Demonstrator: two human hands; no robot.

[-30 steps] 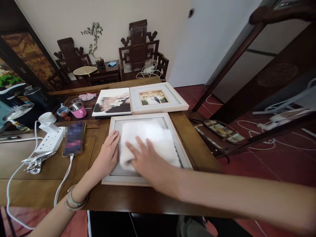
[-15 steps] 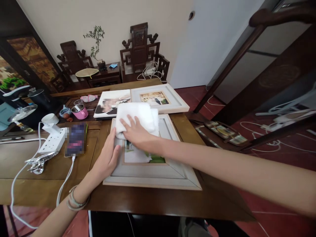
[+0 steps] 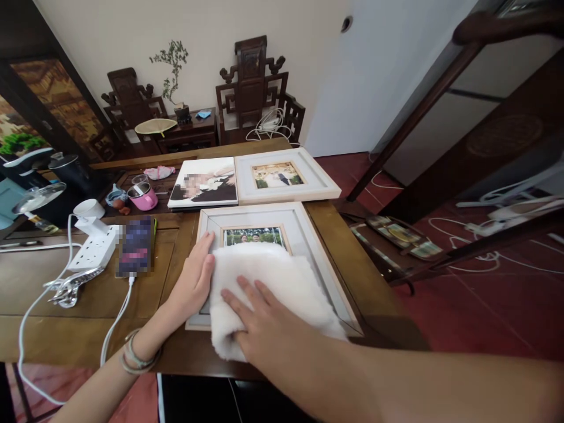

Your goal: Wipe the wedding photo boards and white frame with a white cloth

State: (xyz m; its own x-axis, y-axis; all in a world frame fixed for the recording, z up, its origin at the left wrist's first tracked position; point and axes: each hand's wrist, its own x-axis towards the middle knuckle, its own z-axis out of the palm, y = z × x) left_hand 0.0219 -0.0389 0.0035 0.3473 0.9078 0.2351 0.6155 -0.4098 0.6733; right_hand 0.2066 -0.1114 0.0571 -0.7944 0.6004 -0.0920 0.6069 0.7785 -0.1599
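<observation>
A large framed photo (image 3: pixel 308 235) lies flat on the wooden table (image 3: pixel 167 346). Over its lower part is a folded white fluffy cloth (image 3: pixel 282 276). My right hand (image 3: pixel 273 323) presses on the cloth with fingers spread; the thumb is partly tucked at the cloth's edge. My left hand (image 3: pixel 194 279) rests against the frame's left edge, fingers stretched out, with nothing in it. The top of the photo shows above the cloth. Beyond lie a second framed photo (image 3: pixel 277 175) and a photo panel (image 3: pixel 211 182), side by side.
Left of the frame are a phone (image 3: pixel 136 247) on a charging cable, a white power strip (image 3: pixel 94 247) and a pink cup (image 3: pixel 143 197). A dark kettle (image 3: pixel 68 176) stands at the far left. Carved chairs (image 3: pixel 252 88) stand behind the table.
My right hand and the white cloth have moved from the frame's upper left down to its lower part, nearer me. The top of the photo is uncovered. My left hand has hardly moved.
</observation>
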